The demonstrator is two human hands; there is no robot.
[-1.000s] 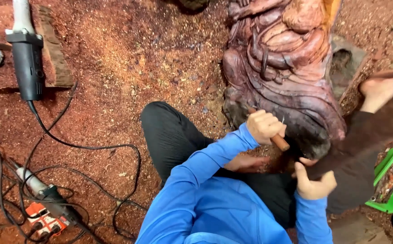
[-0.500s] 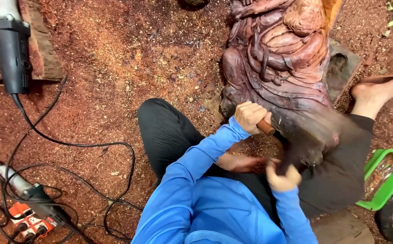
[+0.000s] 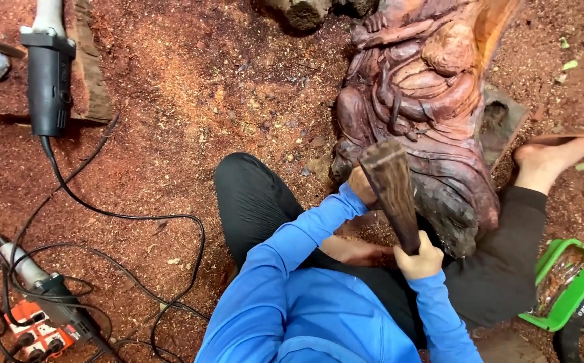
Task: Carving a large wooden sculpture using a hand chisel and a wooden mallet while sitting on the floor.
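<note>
right hand (image 3: 418,259) grip clenched on wooden mallet (image 3: 389,188) | left hand (image 3: 360,186) (mostly hidden), grip unclear | at carved sculpture (image 3: 426,101)

I am seeing even, soft daylight, bright and warm on the red sawdust (image 3: 191,87), with no glare. Shadows are lying short and faint beside the grinder (image 3: 47,81). The mallet (image 3: 391,191) is blurring slightly; edges are bending outward from the wide lens.

Reddish-brown carving (image 3: 433,114); dark brown mallet (image 3: 391,191); blue sleeves (image 3: 305,235); black trousers (image 3: 252,202); green tray (image 3: 569,282); red sawdust (image 3: 204,87).
</note>
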